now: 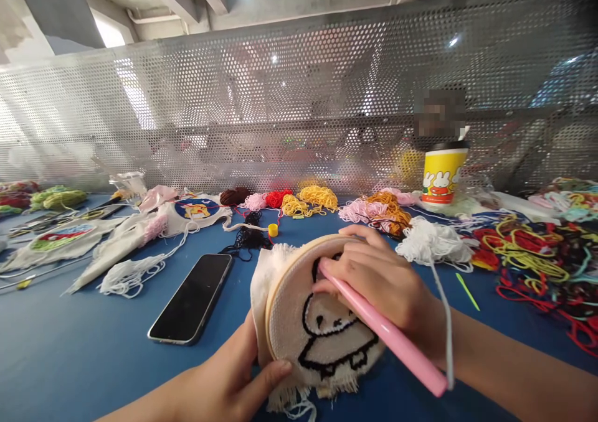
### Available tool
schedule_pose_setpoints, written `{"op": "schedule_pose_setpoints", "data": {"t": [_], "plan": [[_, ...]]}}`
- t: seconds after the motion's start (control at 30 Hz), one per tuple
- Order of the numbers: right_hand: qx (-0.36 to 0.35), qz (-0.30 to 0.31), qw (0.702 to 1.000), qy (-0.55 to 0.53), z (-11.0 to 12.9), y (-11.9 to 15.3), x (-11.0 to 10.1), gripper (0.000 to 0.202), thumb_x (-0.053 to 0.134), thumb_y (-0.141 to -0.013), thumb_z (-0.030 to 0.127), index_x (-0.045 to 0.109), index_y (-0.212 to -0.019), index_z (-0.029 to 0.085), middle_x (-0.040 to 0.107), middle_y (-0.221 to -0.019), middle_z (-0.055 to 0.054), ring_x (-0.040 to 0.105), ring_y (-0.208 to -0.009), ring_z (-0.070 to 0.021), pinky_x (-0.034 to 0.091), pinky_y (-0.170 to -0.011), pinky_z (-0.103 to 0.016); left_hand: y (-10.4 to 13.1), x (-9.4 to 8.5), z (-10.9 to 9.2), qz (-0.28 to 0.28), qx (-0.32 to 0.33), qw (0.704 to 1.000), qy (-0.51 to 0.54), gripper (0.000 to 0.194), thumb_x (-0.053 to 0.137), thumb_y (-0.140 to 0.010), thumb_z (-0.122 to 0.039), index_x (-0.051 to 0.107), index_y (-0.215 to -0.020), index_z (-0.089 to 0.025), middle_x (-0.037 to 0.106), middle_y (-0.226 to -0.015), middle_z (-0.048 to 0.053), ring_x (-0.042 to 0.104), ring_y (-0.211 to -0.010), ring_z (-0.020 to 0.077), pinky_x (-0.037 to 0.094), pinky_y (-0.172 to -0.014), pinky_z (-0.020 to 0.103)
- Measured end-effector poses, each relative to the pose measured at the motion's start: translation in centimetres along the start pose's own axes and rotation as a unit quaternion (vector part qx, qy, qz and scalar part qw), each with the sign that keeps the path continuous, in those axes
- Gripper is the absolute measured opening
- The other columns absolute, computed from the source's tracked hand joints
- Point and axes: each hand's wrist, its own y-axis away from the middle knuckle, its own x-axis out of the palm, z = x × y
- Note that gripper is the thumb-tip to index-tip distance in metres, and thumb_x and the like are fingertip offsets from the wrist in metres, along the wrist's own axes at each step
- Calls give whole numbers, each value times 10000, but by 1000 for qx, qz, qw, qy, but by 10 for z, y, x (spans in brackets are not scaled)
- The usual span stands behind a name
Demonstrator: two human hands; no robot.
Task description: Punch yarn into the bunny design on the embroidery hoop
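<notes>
A: What is the left hand point(255, 363) doing?

B: It is gripping the near-left edge of a round hoop point(270, 316), the thumb pressing on the front while the fingers are reaching behind.

A: And the right hand point(390, 282)?

B: It is pinching a pink pen-like tool point(387, 335) over the hoop. The fingers are hiding the tip, so I cannot tell whether it is piercing the cloth point(287, 322).

A: Where is that cloth sitting?

B: It is stretching across the hoop, tilting between the hands, and a black-outlined figure point(336, 341) is showing below the right hand's fingers.

A: Is anything trailing from the tool?

B: A white strand point(447, 310) is hanging at its rear end, running up past the right wrist toward white yarn point(434, 241) lying beyond that hand.

A: What else is lying around?

B: A phone point(191, 300) is resting on the blue surface point(116, 360), ahead and left of the left hand. A green stick point(467, 291) is lying right of the right hand, and a yellow cup point(443, 176) is standing farther beyond it.
</notes>
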Motion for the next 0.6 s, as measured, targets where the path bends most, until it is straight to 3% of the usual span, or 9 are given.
{"op": "schedule_pose_setpoints", "data": {"t": [0.13,0.27,0.5,0.6], "plan": [[0,0,1000,31,7,-1,-2,132,454,-788,125,535,-684,126,514,-529,-2,464,-561,-108,389,-793,-393,4,1,-1,21,11,999,-40,562,374,-816,-253,92,-1303,-248,356,-1283,80,378,-1112,266,257,-992,376],[21,-18,998,-63,3,-2,-5,77,513,-750,152,482,-680,143,506,-544,17,456,-529,-83,417,-796,-347,-2,-2,1,11,-11,1000,12,515,358,-830,-284,130,-1290,-238,333,-1307,72,337,-1152,243,257,-999,354],[166,-47,961,-214,-7,1,-6,115,490,-689,110,427,-641,193,365,-476,81,409,-459,-60,420,-850,-339,-12,-3,3,-16,-52,995,88,568,385,-820,-350,113,-1297,-206,334,-1302,75,302,-1173,231,224,-1018,358],[191,-58,946,-255,-8,3,-7,128,471,-687,112,400,-631,202,300,-476,86,354,-420,-54,434,-827,-352,-13,-2,4,-9,-53,993,105,562,384,-821,-348,112,-1293,-213,336,-1299,72,304,-1176,226,224,-1019,355]]}}
